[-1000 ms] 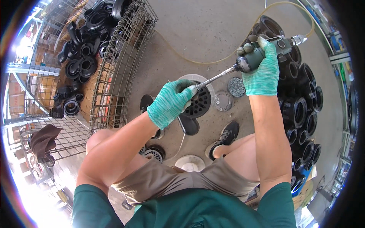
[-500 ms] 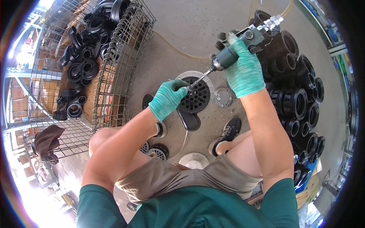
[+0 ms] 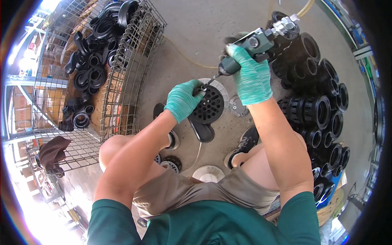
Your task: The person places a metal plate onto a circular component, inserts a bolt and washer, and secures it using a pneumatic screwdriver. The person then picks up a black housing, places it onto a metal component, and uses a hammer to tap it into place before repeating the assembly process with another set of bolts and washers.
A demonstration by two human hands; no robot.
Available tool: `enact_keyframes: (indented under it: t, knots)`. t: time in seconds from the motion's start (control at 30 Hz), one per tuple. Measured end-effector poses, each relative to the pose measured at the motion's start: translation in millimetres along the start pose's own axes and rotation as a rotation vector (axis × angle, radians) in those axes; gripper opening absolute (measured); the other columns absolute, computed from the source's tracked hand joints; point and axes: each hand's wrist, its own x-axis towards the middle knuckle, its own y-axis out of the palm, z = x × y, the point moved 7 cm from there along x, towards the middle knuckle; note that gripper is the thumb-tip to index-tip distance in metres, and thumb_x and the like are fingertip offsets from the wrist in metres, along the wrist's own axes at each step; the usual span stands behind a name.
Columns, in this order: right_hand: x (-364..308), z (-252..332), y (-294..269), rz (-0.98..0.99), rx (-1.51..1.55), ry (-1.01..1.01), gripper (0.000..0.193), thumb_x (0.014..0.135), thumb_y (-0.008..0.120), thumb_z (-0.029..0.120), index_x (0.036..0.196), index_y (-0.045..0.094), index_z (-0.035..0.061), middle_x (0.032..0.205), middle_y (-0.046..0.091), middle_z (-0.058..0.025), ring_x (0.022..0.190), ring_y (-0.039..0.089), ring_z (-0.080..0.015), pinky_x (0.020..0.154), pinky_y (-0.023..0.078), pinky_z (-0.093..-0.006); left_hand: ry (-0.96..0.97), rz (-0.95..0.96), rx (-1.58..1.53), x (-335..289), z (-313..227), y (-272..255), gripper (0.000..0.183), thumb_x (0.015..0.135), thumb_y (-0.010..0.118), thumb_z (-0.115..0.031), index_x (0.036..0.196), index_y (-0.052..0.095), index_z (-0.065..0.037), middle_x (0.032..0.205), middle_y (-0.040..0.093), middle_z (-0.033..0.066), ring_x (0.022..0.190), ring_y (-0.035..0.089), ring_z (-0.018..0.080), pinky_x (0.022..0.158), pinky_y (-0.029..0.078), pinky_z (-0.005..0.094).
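Observation:
My right hand (image 3: pixel 252 75), in a green glove, is closed round a dark green pneumatic screwdriver (image 3: pixel 252 44) with a metal hose fitting. Its thin bit (image 3: pixel 212 79) slants down to the upper left rim of a round black casing with a holed plate (image 3: pixel 209 107). The casing rests on a pale round base (image 3: pixel 221 90), and a black spout (image 3: pixel 203 131) sticks out toward me. My left hand (image 3: pixel 183 101), gloved alike, has its fingertips pinched together at the bit's tip, over the rim. Whatever small thing they grip there is too small to make out.
On the left stands a wire cage (image 3: pixel 130 77) with black curved fittings (image 3: pixel 94 59). Black ribbed cylinders (image 3: pixel 313 111) are stacked at the right. A grey disc (image 3: pixel 238 107) lies beside the casing. An air hose (image 3: pixel 306 9) runs from the tool; a white round lid (image 3: pixel 208 173) is near my feet.
The screwdriver and my right hand have moved left and slightly down. My left hand has shifted up and right, taking the bit's tip from over the plate to its upper left rim.

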Motion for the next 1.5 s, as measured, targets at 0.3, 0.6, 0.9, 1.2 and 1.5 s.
enact_keyframes:
  t: [0.3,0.6,0.9,1.2,1.5]
  knots:
    - [-21.6,-14.1,19.9,0.198,-0.118,-0.065,0.03,0.084,0.074,0.004,0.112,0.065,0.0079,0.099,0.069,0.0011,0.085,0.063,-0.0069,0.078,0.054,-0.0249,-0.061,0.016,0.193,6.6,5.2,16.1,0.032,0.088,0.071,-0.023,0.117,0.067,-0.01,0.1,0.073,0.0145,0.091,0.07,0.0341,0.081,0.055,0.0417]
    - [-33.1,-19.5,36.5,0.347,-0.185,-0.048,0.035,0.085,0.074,0.0,0.118,0.063,0.0068,0.105,0.07,-0.0015,0.093,0.064,-0.0081,0.084,0.055,-0.0289,-0.099,0.166,0.301,12.9,5.1,25.6,0.028,0.087,0.068,-0.026,0.11,0.064,-0.01,0.101,0.071,0.0178,0.096,0.066,0.0394,0.083,0.053,0.0492]
    - [-36.3,-37.0,75.2,0.549,-0.304,-0.045,0.045,0.081,0.078,0.005,0.122,0.06,0.0066,0.104,0.069,-0.0027,0.091,0.063,-0.0105,0.087,0.055,-0.03,-0.074,-0.096,-0.4,29.7,129.2,94.4,0.03,0.09,0.062,-0.03,0.109,0.064,-0.007,0.097,0.071,0.0187,0.09,0.067,0.0406,0.077,0.053,0.049]
    - [-34.9,-28.2,73.6,0.586,-0.511,-0.076,0.027,0.082,0.072,-0.001,0.107,0.065,0.0047,0.098,0.068,-0.0023,0.089,0.062,-0.0117,0.084,0.053,-0.0301,-0.069,-0.064,0.092,5.6,23.8,33.7,0.029,0.09,0.063,-0.03,0.106,0.065,-0.007,0.096,0.071,0.0186,0.088,0.066,0.0413,0.075,0.053,0.0496]
    - [-36.1,-34.5,69.6,0.565,-0.452,-0.031,0.029,0.082,0.073,0.0,0.109,0.066,0.006,0.098,0.066,-0.0005,0.09,0.061,-0.0108,0.086,0.052,-0.0304,-0.003,-0.055,0.159,6.8,31.4,39.6,0.029,0.091,0.063,-0.032,0.106,0.065,-0.008,0.094,0.071,0.0179,0.086,0.067,0.0403,0.074,0.053,0.0504]
